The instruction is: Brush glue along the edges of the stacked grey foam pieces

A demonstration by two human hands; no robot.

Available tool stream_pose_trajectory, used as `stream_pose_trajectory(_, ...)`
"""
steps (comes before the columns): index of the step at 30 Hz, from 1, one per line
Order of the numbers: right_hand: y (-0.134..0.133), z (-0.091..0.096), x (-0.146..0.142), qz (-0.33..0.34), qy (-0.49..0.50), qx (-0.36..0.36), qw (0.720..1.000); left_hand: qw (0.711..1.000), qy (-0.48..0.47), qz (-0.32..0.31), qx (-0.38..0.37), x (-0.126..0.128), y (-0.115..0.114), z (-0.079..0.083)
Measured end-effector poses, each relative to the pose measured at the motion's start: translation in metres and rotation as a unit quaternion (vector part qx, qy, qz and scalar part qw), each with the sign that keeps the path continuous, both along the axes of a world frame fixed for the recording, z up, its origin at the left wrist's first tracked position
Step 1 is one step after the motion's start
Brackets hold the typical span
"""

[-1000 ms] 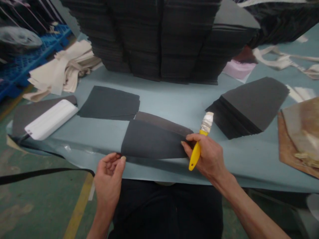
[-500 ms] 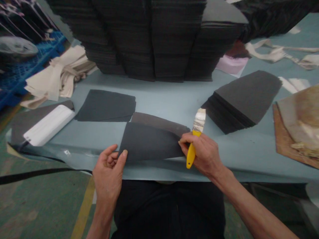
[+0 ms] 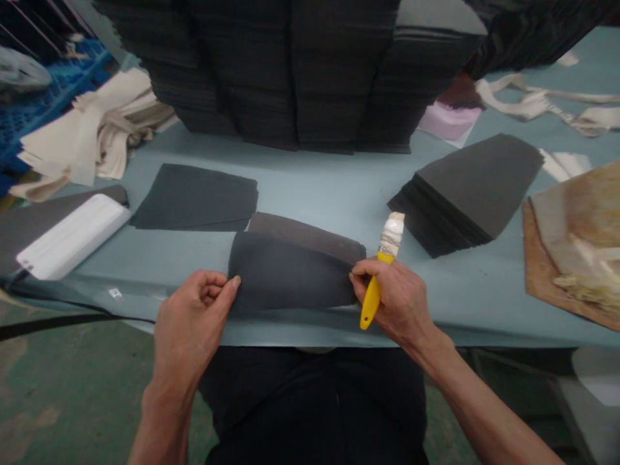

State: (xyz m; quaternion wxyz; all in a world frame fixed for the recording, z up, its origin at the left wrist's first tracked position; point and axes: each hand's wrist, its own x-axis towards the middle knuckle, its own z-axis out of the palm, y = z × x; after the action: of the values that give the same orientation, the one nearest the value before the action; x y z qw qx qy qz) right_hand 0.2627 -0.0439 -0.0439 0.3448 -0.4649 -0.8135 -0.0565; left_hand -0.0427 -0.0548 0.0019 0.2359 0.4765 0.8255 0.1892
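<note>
A dark grey sheet (image 3: 290,274) is held between my two hands near the table's front edge. My left hand (image 3: 196,313) pinches its left edge between thumb and fingers. My right hand (image 3: 394,294) grips its right corner with the fingertips, and also carries a brush (image 3: 372,300) with a yellow handle and whitish, coated bristles pointing away from me. Partly beneath the held sheet lies a brownish-grey piece (image 3: 310,232). Left of that, a few flat dark pieces (image 3: 198,197) rest on the table.
Tall stacks of dark sheets (image 3: 295,84) rise at the back. A fanned pile (image 3: 479,190) lies to the right, beside a smeared board (image 3: 576,239). At left are a white box-shaped device (image 3: 72,236) with a cable and cream fabric strips (image 3: 97,132). The table (image 3: 310,329) ends just before my body.
My left hand has closed onto the sheet's left edge, and the sheet now bends slightly. My right hand keeps nearly the same place with the brush. The view has shifted a little.
</note>
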Motion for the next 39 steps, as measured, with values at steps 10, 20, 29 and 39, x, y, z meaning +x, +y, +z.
stream_pose_trajectory(10, 0.006, 0.005, 0.002, -0.036, 0.088, -0.012, 0.995, 0.979, -0.156, -0.027, 0.128, -0.013, 0.019, 0.006)
stream_pose_trajectory(20, 0.035, 0.027, 0.012, -0.052, 0.059, 0.018, 0.997, 0.957, -0.224, -0.128, 0.13, -0.014, 0.074, 0.009)
stream_pose_trajectory(29, 0.032, 0.014, 0.019, -0.065, 0.082, -0.061, 0.993, 0.96, -0.216, -0.166, 0.068, -0.023, 0.073, 0.0)
stream_pose_trajectory(39, 0.034, 0.005, 0.023, -0.06, 0.09, -0.075, 0.991, 0.97, -0.185, -0.16, 0.011, -0.018, 0.073, 0.006)
